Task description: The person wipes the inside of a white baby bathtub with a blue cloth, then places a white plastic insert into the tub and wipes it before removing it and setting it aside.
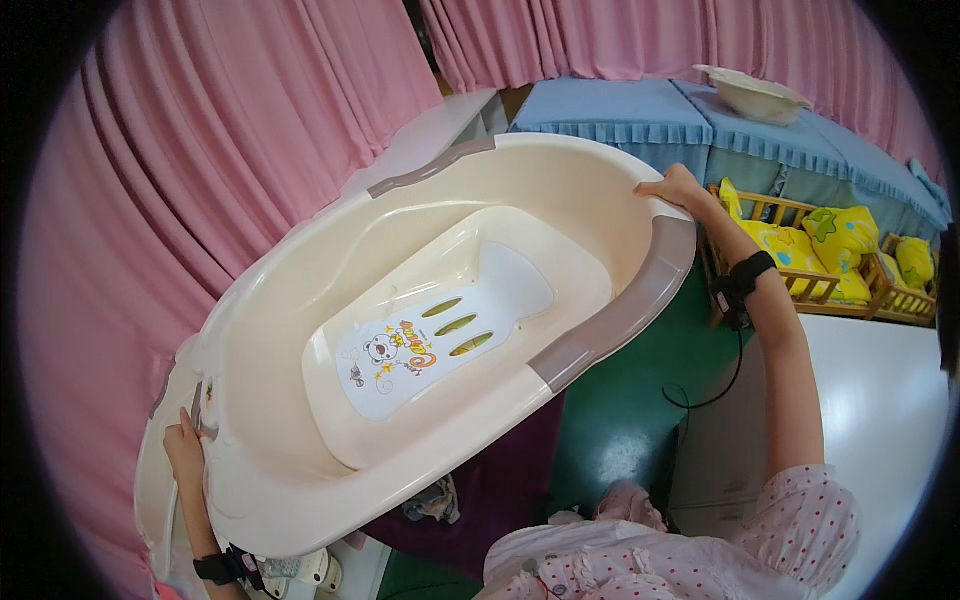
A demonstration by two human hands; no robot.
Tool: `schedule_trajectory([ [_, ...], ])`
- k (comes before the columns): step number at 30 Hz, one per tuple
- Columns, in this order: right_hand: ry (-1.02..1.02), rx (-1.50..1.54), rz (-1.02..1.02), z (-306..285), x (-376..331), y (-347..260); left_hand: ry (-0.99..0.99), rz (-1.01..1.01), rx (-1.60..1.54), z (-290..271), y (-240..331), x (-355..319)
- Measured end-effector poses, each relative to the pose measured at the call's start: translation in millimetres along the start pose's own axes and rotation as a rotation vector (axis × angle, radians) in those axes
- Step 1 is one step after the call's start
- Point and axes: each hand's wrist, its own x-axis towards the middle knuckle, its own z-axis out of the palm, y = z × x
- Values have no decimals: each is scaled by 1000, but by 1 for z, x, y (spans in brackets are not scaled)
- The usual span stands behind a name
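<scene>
A large cream baby bathtub [560, 180] fills the middle of the view, held up and tilted between my two hands. Inside it, a white panel [400, 375] with a cartoon bear and several oblong slots covers part of the bottom. My left hand [184, 450] grips the near-left end of the rim. At the far-right end my right hand [675, 190] is closed over the rim beside a grey-brown grip [620, 320], thumb on the inner side. Each wrist wears a black strap.
Another cream tub [155, 475] is partly hidden at left, by pink curtains [110, 300]. Behind stand blue-draped tables [610, 105] with a cream basin [757, 97]. Wooden cribs [800, 285] with yellow bedding and a white table [870, 410] are at right. Crumpled cloth [437, 500] lies below.
</scene>
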Motion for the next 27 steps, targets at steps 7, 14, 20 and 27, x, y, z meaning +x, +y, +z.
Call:
schedule_trajectory([
  [7,-181,1,-78,52,100,-4,-74,-200,5,-20,41,5],
  [14,-257,-21,-170,73,154,-39,-53,-337,50,-20,70,-19],
  [20,-296,-93,-250,98,201,-49,-161,-277,142,-34,102,-14],
  [27,-369,-81,-298,134,246,-61,-229,-392,183,-36,122,-9],
])
